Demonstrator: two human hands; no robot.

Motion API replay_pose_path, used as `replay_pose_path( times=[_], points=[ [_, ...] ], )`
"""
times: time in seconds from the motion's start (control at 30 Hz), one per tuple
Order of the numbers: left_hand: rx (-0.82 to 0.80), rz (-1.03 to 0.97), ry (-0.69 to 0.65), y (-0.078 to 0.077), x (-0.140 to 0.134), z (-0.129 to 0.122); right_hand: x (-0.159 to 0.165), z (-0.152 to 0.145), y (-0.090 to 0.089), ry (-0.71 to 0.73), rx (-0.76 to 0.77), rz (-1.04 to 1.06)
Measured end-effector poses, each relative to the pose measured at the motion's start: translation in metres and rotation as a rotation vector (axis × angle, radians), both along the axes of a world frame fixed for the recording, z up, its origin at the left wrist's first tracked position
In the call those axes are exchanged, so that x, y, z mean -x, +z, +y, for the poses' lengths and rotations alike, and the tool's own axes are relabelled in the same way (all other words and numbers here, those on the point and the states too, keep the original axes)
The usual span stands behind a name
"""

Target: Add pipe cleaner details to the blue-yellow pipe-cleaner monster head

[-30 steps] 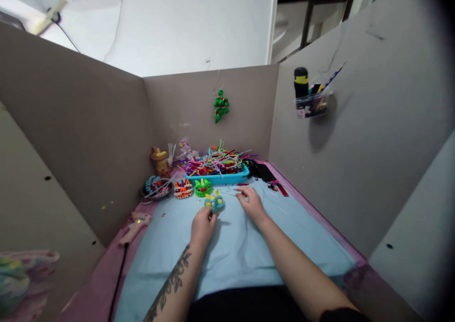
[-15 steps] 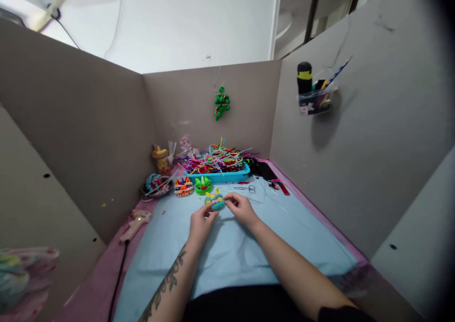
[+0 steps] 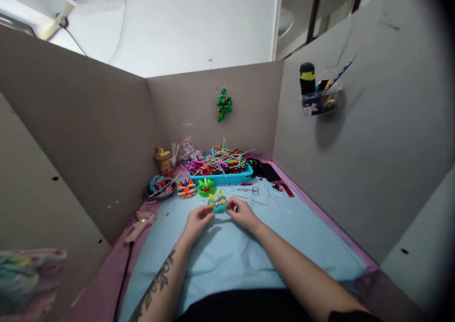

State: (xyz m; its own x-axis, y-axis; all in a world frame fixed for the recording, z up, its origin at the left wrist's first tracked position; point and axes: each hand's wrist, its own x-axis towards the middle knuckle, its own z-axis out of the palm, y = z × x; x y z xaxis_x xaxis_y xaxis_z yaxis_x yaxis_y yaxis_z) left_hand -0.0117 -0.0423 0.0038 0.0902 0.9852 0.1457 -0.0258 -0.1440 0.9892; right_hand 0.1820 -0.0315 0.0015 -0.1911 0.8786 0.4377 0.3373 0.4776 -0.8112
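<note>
Between my two hands, just above the blue cloth, is a small turquoise and yellow pipe-cleaner animal head (image 3: 218, 203) with yellow horns or ears. My left hand (image 3: 198, 221) pinches its left edge with thumb and fingers. On its right edge, the fingertips of my right hand (image 3: 242, 212) are closed. Behind it stand two similar figures: an orange and white pipe-cleaner head (image 3: 186, 188) and a green pipe-cleaner head (image 3: 206, 187).
A blue tray (image 3: 220, 178) heaped with coloured pipe cleaners stands at the back. Scissors (image 3: 254, 191) and tweezers (image 3: 254, 201) lie to the right. A pink glue gun (image 3: 140, 225) with a cord and a dark bowl (image 3: 159, 192) are at the left. Grey panels enclose the table.
My left hand has shifted a little to the left edge of the turquoise head, whose front now shows more fully. The whole view has moved slightly.
</note>
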Motion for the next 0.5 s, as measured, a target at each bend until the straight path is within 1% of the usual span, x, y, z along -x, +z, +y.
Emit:
replay_pose_path(
  times=[0.07, 0.2, 0.3, 0.4, 0.5],
  points=[
    [0.000, 0.007, 0.002, 0.000, -0.001, -0.001, 0.000, 0.000, 0.000, 0.015, 0.001, -0.003],
    [-0.087, 0.059, 0.082, 0.004, 0.001, -0.001, 0.003, -0.004, 0.004, 0.055, 0.018, 0.045],
    [-0.119, 0.075, 0.090, 0.004, 0.001, -0.001, 0.004, -0.004, 0.004, 0.082, 0.051, 0.082],
    [-0.167, 0.136, 0.092, 0.000, 0.001, 0.001, 0.003, -0.001, 0.000, 0.064, 0.049, 0.030],
    [-0.269, 0.253, 0.137, -0.009, 0.003, 0.004, 0.002, 0.002, -0.004, 0.007, 0.007, -0.071]
  ],
)
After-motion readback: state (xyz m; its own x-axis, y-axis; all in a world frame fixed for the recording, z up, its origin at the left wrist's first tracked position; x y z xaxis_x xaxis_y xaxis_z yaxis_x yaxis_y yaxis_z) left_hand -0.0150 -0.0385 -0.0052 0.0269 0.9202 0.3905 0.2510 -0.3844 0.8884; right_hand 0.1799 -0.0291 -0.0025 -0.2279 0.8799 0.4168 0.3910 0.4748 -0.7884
